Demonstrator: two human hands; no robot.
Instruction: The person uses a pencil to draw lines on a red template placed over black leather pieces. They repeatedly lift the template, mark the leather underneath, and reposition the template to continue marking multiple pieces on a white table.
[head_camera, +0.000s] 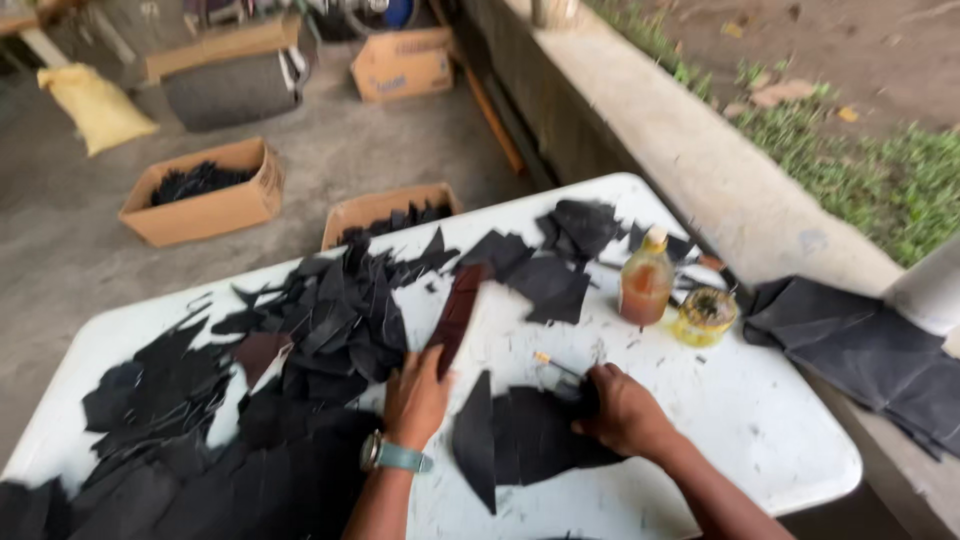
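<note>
My left hand (415, 395), with a watch on its wrist, grips the near end of a long dark brown strip (457, 312) that lies slanted on the white table (760, 420). My right hand (622, 408) presses on a stack of black cut pieces (520, 435) and holds a thin brush or pen with a yellow band (555, 365). A large heap of black scraps (300, 340) lies to the left of my left hand.
A small bottle of amber liquid (646, 282) and a low yellow jar (705, 316) stand at the table's far right. Black sheets (870, 350) lie on the concrete ledge. Two cardboard boxes of black pieces (205, 190) (385, 212) stand on the floor beyond.
</note>
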